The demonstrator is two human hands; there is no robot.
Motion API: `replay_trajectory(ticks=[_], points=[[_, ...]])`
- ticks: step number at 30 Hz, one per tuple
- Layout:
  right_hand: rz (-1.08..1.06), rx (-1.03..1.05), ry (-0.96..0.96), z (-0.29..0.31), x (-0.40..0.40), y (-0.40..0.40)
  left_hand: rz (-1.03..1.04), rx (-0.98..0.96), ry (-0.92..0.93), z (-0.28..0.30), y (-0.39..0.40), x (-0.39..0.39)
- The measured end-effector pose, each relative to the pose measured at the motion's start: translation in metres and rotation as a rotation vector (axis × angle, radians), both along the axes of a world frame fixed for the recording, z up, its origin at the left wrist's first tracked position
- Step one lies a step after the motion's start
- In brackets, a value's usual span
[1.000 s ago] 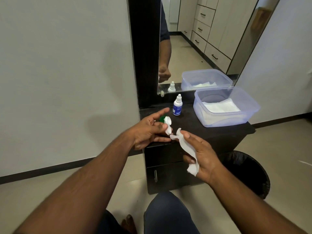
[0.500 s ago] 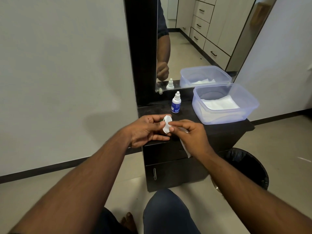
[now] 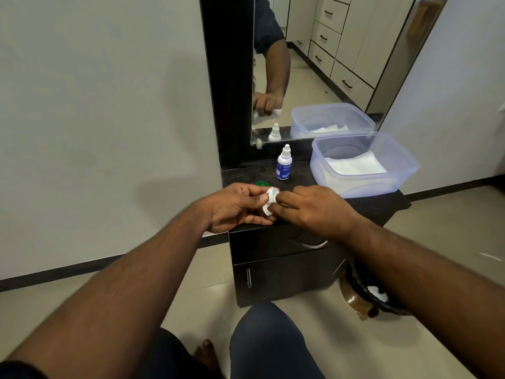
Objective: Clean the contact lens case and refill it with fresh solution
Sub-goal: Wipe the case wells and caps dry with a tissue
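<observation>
Fingers (image 3: 255, 199) of both hands around case (image 3: 269, 201)

Soft even daylight, faint wall (image 3: 95, 105) shadow (wide-angle edges bend).

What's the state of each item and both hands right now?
Left hand: grips the lens case.
Right hand: fingers curled at the case; tissue hidden.
Lens case: white, held above the cabinet edge.
Green cap: off, on the cabinet.
Solution bottle: upright, capped.
Plastic tub: lidless, holds white tissues.
</observation>
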State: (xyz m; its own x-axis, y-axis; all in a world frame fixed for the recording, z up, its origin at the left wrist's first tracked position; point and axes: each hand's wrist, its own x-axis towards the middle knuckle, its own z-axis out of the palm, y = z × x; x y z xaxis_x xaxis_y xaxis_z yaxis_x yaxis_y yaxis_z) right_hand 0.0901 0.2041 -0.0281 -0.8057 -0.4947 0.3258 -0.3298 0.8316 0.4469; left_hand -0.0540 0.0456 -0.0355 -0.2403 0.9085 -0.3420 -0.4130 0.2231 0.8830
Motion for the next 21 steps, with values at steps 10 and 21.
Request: replay_trajectory(ticks=[10, 21], points=[[-0.31, -0.446, 0.022, -0.017, 0.011, -0.039, 0.008, 0.029, 0.039, 0.001, 0.0, 0.003], [-0.747, -2.436, -0.231, 0.006, -0.002, -0.082, 0.037, 0.036, 0.11, 0.001, 0.001, 0.004]])
